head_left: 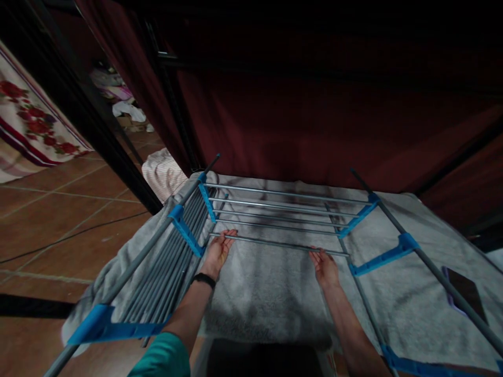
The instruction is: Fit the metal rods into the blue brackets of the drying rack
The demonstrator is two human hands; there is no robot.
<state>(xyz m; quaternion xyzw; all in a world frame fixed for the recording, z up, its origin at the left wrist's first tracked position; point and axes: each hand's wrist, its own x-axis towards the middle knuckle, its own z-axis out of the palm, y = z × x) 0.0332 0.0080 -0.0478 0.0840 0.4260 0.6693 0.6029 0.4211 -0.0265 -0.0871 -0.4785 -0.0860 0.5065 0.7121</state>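
A thin grey metal rod [275, 243] lies level across both of my hands, between the two sides of a rack frame. My left hand [220, 254], palm up, grips it near its left end, with a black band on the wrist. Near the right end, my right hand [325, 268] holds the rod with its fingertips. Blue plastic brackets [185, 230] join the grey side poles [436, 275] of the frame. Several fitted rods [283, 192] span the far brackets, beyond the rod in my hands.
Loose grey rods [165, 267] lie in a bundle inside the left side of the frame. Everything rests on a grey blanket [267, 288]. A phone [466, 293] lies at the right, partly behind a pole. Dark red curtains [314, 131] hang behind; tiled floor [78, 220] shows at left.
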